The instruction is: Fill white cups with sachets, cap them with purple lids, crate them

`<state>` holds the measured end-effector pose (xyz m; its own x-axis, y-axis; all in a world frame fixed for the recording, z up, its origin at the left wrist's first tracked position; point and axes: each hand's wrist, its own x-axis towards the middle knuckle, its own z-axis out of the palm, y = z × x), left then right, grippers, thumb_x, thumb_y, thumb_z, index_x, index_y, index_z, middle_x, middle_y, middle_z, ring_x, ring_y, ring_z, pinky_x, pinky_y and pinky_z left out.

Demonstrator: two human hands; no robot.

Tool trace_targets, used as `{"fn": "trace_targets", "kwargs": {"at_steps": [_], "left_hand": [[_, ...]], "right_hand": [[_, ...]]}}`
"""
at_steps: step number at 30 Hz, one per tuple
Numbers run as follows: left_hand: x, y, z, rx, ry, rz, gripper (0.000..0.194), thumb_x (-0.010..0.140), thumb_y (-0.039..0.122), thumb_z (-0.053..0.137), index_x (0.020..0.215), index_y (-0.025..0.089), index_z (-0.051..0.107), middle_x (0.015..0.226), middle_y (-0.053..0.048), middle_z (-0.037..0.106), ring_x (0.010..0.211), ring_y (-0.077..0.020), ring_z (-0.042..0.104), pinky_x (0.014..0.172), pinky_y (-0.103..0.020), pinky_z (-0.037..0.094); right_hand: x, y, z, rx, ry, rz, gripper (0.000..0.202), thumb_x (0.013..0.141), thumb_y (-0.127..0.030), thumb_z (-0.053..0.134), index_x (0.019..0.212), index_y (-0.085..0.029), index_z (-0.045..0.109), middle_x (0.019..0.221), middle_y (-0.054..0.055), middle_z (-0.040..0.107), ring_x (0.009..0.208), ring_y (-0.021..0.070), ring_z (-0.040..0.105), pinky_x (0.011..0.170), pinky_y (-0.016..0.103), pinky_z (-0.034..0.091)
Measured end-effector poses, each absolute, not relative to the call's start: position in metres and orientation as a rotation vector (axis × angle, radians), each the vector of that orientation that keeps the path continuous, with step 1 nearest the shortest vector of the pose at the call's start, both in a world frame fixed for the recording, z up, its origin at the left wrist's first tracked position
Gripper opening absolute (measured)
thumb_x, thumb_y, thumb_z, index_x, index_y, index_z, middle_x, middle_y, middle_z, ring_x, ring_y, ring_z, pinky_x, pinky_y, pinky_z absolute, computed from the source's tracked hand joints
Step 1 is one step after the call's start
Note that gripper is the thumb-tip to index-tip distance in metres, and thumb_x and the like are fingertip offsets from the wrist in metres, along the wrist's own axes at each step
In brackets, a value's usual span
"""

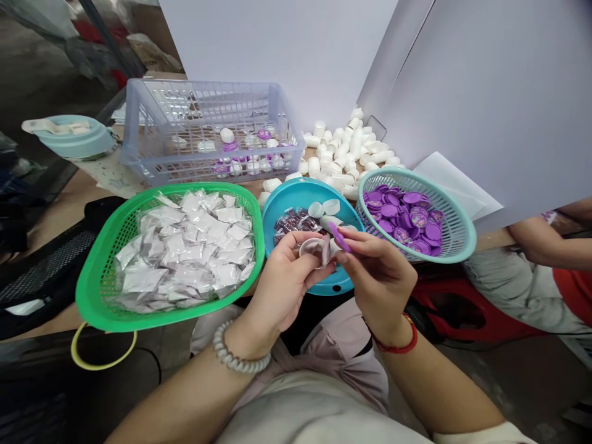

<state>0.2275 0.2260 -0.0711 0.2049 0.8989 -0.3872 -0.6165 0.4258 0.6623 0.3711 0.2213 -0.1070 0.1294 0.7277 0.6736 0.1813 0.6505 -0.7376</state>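
My left hand [280, 280] is closed on a small white plastic cup [309, 246], its mouth turned toward me. A purple disc-shaped lid [339, 237] is pinched between the thumb and fingers of my right hand [383, 277], close beside the cup. Something pale shows between the two hands; I cannot make out what it is. Both hands are over the front of a blue bowl [340, 285], where small dark-red packets [296, 221] and a few white cups [330, 206] lie. Purple lids [409, 216] fill a teal basket [465, 237] to the right.
Clear packets with white contents [185, 246] fill a green basket [90, 302] at left. Behind stands a clear plastic crate [208, 86] with white and purple pieces. White cylinders [342, 148] are heaped by a white panel [287, 55]. A tumbler [78, 139] stands far left; another person's arm [550, 243] is at right.
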Motion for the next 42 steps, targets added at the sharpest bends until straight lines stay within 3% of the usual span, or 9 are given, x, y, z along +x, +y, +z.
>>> {"fn": "trace_targets", "kwargs": {"at_steps": [5, 10, 14, 18, 24, 31, 34, 38, 42], "left_hand": [[0.221, 0.227, -0.069, 0.431, 0.823, 1.064, 0.017, 0.083, 0.007, 0.077, 0.094, 0.014, 0.066, 0.085, 0.000, 0.074, 0.076, -0.0077, 0.070, 0.070, -0.017, 0.062], [0.218, 0.229, -0.075, 0.526, 0.867, 1.054, 0.026, 0.080, 0.016, 0.084, 0.097, 0.015, 0.065, 0.080, 0.001, 0.072, 0.068, -0.0092, 0.068, 0.060, -0.016, 0.057], [0.219, 0.229, -0.081, 0.631, 0.909, 1.076, 0.019, 0.086, 0.020, 0.078, 0.099, 0.016, 0.065, 0.079, 0.001, 0.072, 0.069, -0.0095, 0.067, 0.063, -0.017, 0.057], [0.219, 0.229, -0.078, 0.635, 0.897, 1.096, 0.014, 0.084, 0.012, 0.074, 0.096, 0.016, 0.070, 0.082, 0.001, 0.073, 0.073, -0.0086, 0.068, 0.066, -0.016, 0.058], [0.209, 0.223, -0.068, 0.526, 0.724, 1.021, 0.035, 0.085, 0.006, 0.065, 0.118, 0.013, 0.077, 0.112, -0.007, 0.081, 0.100, -0.0147, 0.075, 0.090, -0.026, 0.064], [0.195, 0.219, -0.070, 0.550, 0.651, 0.945, 0.046, 0.090, 0.013, 0.080, 0.134, 0.026, 0.075, 0.141, -0.002, 0.075, 0.130, -0.0217, 0.069, 0.099, -0.029, 0.064], [0.194, 0.218, -0.070, 0.600, 0.668, 0.942, 0.050, 0.089, 0.017, 0.084, 0.137, 0.027, 0.073, 0.138, -0.004, 0.076, 0.125, -0.0230, 0.072, 0.095, -0.030, 0.066], [0.195, 0.219, -0.070, 0.660, 0.691, 0.959, 0.044, 0.085, 0.022, 0.089, 0.127, 0.024, 0.078, 0.127, -0.006, 0.079, 0.107, -0.0198, 0.077, 0.085, -0.026, 0.066], [0.197, 0.218, -0.073, 0.720, 0.728, 1.017, 0.042, 0.082, 0.026, 0.091, 0.122, 0.024, 0.079, 0.113, -0.007, 0.080, 0.092, -0.0172, 0.076, 0.077, -0.023, 0.064]], "right_hand": [[0.377, 0.224, -0.104, -0.793, -1.671, 0.422, 0.035, 0.086, -0.005, 0.081, 0.114, -0.026, 0.079, 0.117, 0.008, 0.081, 0.110, 0.0281, 0.079, 0.096, 0.045, 0.067], [0.380, 0.222, -0.106, -0.758, -1.850, 0.232, 0.073, 0.088, -0.009, 0.081, 0.154, -0.031, 0.058, 0.126, 0.009, 0.077, 0.110, 0.0271, 0.077, 0.092, 0.042, 0.068], [0.375, 0.220, -0.101, -0.821, -1.869, 0.139, 0.062, 0.087, -0.010, 0.081, 0.144, -0.031, 0.069, 0.123, 0.009, 0.076, 0.109, 0.0264, 0.075, 0.093, 0.041, 0.066], [0.373, 0.220, -0.103, -0.833, -1.751, 0.292, 0.058, 0.088, -0.003, 0.076, 0.137, -0.034, 0.074, 0.126, 0.007, 0.076, 0.112, 0.0261, 0.075, 0.096, 0.043, 0.065], [0.375, 0.222, -0.110, -0.856, -1.618, 0.428, 0.045, 0.088, -0.005, 0.078, 0.124, -0.032, 0.080, 0.118, 0.006, 0.080, 0.109, 0.0264, 0.077, 0.097, 0.046, 0.065], [0.386, 0.225, -0.104, -0.747, -1.759, 0.376, 0.050, 0.090, -0.004, 0.074, 0.131, -0.032, 0.077, 0.120, 0.007, 0.080, 0.110, 0.0264, 0.077, 0.100, 0.047, 0.064], [0.390, 0.226, -0.102, -0.667, -1.822, 0.398, 0.049, 0.093, -0.009, 0.073, 0.137, -0.030, 0.074, 0.123, 0.009, 0.079, 0.114, 0.0282, 0.076, 0.103, 0.050, 0.062], [0.389, 0.225, -0.103, -0.653, -1.841, 0.377, 0.053, 0.088, -0.025, 0.085, 0.140, -0.028, 0.072, 0.122, 0.010, 0.078, 0.115, 0.0314, 0.075, 0.103, 0.052, 0.063], [0.383, 0.222, -0.105, -0.681, -1.813, 0.344, 0.062, 0.080, -0.021, 0.093, 0.138, -0.030, 0.072, 0.119, 0.008, 0.079, 0.111, 0.0292, 0.076, 0.102, 0.049, 0.064]]}}
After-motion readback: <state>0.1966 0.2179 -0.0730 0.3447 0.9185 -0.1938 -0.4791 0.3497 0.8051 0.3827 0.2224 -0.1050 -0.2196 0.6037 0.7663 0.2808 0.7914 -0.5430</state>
